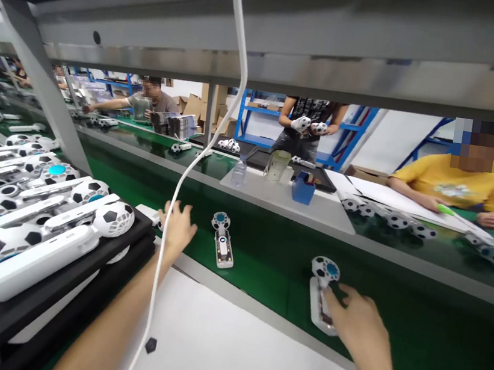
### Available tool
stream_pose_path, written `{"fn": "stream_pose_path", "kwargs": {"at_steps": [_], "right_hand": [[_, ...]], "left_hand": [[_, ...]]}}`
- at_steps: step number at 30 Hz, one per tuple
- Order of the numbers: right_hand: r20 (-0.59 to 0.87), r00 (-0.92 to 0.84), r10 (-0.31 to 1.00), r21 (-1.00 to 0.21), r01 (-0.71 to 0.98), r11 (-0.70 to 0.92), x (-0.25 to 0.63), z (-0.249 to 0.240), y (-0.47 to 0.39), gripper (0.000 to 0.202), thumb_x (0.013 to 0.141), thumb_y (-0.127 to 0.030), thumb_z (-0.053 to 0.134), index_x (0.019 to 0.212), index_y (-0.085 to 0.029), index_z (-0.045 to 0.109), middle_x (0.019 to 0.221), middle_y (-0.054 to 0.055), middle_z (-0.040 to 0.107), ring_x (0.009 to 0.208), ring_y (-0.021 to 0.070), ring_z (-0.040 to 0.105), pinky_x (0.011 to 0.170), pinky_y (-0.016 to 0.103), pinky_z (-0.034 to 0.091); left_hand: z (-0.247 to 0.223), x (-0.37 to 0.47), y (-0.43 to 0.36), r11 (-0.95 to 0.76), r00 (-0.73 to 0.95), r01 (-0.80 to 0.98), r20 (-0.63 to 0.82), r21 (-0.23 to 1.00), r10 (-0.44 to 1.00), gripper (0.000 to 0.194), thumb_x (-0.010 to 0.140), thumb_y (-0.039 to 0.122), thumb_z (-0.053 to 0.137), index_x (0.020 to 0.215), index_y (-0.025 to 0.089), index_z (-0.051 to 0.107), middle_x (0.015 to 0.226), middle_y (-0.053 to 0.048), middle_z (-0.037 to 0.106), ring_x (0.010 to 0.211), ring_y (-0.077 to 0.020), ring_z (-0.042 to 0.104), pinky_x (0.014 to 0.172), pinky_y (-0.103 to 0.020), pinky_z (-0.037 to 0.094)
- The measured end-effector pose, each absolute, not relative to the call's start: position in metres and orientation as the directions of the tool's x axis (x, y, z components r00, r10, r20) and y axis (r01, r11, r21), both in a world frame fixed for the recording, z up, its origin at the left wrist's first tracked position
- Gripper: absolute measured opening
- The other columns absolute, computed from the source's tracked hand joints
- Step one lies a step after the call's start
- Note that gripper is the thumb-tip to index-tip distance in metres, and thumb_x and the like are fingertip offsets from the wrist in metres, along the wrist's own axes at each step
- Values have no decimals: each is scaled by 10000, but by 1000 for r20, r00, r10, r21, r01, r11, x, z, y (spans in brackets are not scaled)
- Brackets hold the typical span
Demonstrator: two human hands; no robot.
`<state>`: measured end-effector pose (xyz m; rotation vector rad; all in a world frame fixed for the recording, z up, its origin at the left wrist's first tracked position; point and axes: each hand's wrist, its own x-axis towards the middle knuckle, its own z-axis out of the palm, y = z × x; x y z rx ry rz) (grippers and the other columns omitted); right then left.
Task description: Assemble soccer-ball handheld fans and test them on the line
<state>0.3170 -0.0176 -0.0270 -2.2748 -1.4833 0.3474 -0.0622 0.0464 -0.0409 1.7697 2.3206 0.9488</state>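
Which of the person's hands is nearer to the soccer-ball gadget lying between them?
The left hand. It is just left of the gadget, fingers spread. The right hand is farther off, to its right, at another gadget.

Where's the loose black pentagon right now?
Head view, bottom, left of centre: the black pentagon lies on the white sheet, just right of the cable.

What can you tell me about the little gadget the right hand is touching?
The football-patterned gadget lies on the green surface, its round head pointing away from the person. The head is white with black patches and a blue, grille-like centre. Below is a long white body, apparently plastic, with an open-looking middle showing darker parts, though fingers partly hide it. The right hand touches the body's side; whether it grips is unclear.
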Motion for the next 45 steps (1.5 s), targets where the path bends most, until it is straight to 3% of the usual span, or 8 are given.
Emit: {"fn": "stream_pose_path", "kwargs": {"at_steps": [5,12,16,19,22,25,35,45], "right_hand": [[89,402,911,-543,787,-294,320,3,-22,511,810,-521,462,1176,-220,653,1085,97,635,875,282,652,661,383,483],[263,233,936,-702,712,20,272,12,-39,440,811,-508,510,1087,-212,683,1062,87,636,827,237,634,721,378,509],[256,24,966,-779,597,192,237,12,-53,470,877,-543,539,1207,-222,629,1261,109,559,1124,273,577,919,406,499],[165,-138,977,-897,391,207,220,20,-66,549,917,-569,525,1357,-242,504,1389,120,485,1252,277,510,1020,434,441],[-26,-491,871,-999,38,-8,213,34,-79,532,939,-551,512,1337,-198,484,1183,139,618,931,239,673,780,388,544],[-58,-636,770,-979,-114,-168,209,47,-93,482,923,-487,586,1287,-189,481,977,98,654,644,177,668,531,281,500],[47,-601,798,-917,-343,-204,193,58,-115,534,860,-449,687,1288,-277,419,1137,87,574,682,192,691,527,313,541],[64,-439,896,-941,-325,-92,183,66,-126,703,849,-391,703,1408,-288,289,1182,104,603,865,246,715,764,433,569]], "left_hand": [[-39,-86,44,216,-414,777,221,592,883,288,891,299,650,1137,150,629,1313,-103,561,1264,-298,486,1076,-573,361],[27,-67,27,-64,-280,460,213,885,936,218,790,259,648,990,176,662,1008,-60,652,921,-223,626,803,-346,504],[67,-44,-3,-138,-59,121,146,983,987,274,804,373,584,1009,200,634,1035,-72,695,898,-228,671,693,-303,521],[84,-29,-24,-6,205,-209,50,978,977,222,797,356,633,962,207,637,1107,-86,704,948,-248,685,706,-314,540],[90,-16,-36,172,390,-429,10,887,921,176,800,319,691,932,208,657,1071,-75,711,923,-236,689,689,-292,538],[90,-6,-42,194,396,-460,5,866,918,170,845,331,660,960,206,668,1020,-71,712,894,-231,697,712,-297,546],[91,23,-58,112,366,-653,183,749,912,361,942,474,542,1216,243,579,1118,-85,697,1046,-274,692,946,-417,532],[84,39,-69,206,480,-421,24,883,877,629,831,705,543,1192,191,577,1092,-137,711,754,-207,690,398,-191,351]]}}
